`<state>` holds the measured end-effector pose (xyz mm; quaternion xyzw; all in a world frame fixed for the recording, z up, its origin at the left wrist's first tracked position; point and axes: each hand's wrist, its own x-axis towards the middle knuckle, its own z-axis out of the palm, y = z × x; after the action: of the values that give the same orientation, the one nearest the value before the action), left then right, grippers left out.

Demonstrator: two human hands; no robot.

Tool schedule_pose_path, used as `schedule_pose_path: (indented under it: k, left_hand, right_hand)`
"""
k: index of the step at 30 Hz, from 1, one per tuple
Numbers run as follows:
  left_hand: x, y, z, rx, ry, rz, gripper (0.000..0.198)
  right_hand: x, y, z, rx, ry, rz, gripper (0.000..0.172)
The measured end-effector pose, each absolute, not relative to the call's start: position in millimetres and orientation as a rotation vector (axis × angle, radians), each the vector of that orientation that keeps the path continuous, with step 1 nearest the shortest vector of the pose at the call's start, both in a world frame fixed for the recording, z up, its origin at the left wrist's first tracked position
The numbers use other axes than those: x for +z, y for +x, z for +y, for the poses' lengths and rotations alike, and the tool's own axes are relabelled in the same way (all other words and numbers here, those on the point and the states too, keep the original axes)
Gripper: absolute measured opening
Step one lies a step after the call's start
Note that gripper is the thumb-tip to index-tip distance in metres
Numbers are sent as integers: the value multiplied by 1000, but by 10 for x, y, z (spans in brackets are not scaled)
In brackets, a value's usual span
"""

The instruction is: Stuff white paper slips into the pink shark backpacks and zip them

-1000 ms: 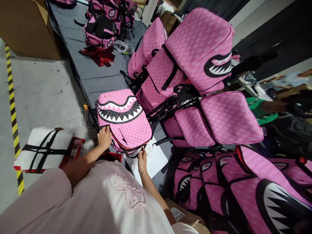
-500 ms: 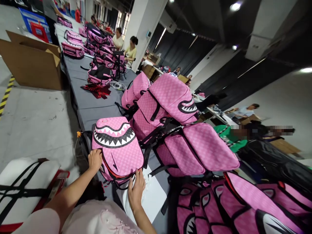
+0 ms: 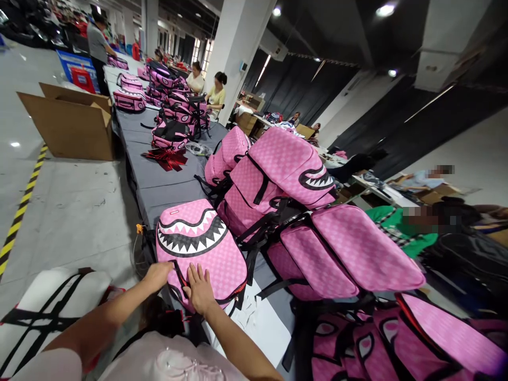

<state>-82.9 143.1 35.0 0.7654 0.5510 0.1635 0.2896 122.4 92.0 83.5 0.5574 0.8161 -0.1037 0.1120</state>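
A pink backpack (image 3: 202, 246) with a shark-mouth print lies front-up at the near end of a long grey table (image 3: 159, 185). My left hand (image 3: 157, 274) curls around its lower left edge, by the black zipper line. Just to the right, my right hand (image 3: 200, 288) lies flat on the bag's front, its fingers spread. Under the bag's near corner is a white sheet (image 3: 262, 328) with small scraps on it.
A tall pile of pink backpacks (image 3: 293, 211) fills the table to the right, and more (image 3: 397, 344) are stacked at the lower right. Red bows (image 3: 165, 157) and an open cardboard box (image 3: 71, 124) lie farther back. A white bundle with black straps (image 3: 43, 312) sits at my left. People work along the table and to the right.
My right hand moved left from the bag's lower right edge onto its front, beside my left hand. The camera tilted up over the second, showing the hall.
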Motion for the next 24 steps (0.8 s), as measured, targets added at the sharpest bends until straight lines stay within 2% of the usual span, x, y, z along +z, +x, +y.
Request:
schedule_pose_path:
  k: [2, 4, 6, 8, 14, 16, 20, 24]
  left_hand:
    - [376, -823, 1433, 425, 2029, 1462, 33]
    - [396, -737, 1330, 418, 2035, 1411, 28]
    - [400, -612, 1151, 400, 2034, 1357, 21]
    - [396, -510, 991, 385, 1998, 1368, 22]
    - [493, -474, 906, 403, 1909, 1469, 32]
    - [546, -458, 858, 412, 1915, 1465, 33]
    - [535, -399, 618, 563, 1906, 1428, 33]
    - [427, -557, 500, 682, 1970, 1269, 25]
  right_hand:
    - [821, 1217, 956, -310, 1665, 2387, 70]
    - [842, 1194, 1004, -367, 1706, 2337, 71]
    - [903, 1163, 1069, -487, 1709, 2280, 70]
    - [1014, 1132, 1124, -639, 1702, 2240, 67]
    - [1558, 1099, 846, -1003, 2216, 2134, 40]
    - [1709, 1081, 644, -1166, 2266, 2059, 34]
    - [1920, 1093, 424, -1317, 2370, 2029, 37]
    - [2148, 1384, 466, -1438, 2506, 1996, 36]
